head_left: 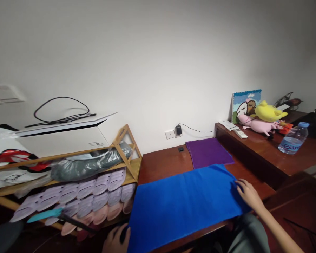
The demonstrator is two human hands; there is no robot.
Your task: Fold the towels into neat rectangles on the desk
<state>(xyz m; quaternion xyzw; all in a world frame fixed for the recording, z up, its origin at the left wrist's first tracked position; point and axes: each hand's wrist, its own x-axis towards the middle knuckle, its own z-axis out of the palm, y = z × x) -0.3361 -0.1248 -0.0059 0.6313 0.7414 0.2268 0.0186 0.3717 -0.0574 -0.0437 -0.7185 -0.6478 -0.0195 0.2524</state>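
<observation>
A bright blue cloth [184, 203] lies spread over the brown wooden table, with slight creases toward its right side. My right hand [249, 193] rests at the cloth's right edge, its fingers stretched and apart, fingertips touching the fabric. At the near left corner, my left hand [116, 239] has bent fingers closed at the cloth's edge; the frame's bottom cuts off part of this hand. Behind the blue cloth is a folded purple cloth [209, 151], its front edge partly covered by the blue one.
To the left stands a wooden rack [131, 158] with rows of lilac and pink slippers [92, 200] and a white box [65, 140] on top. A raised brown ledge [265, 149] at right carries plush toys [270, 112], a remote [240, 133] and a water bottle [293, 138].
</observation>
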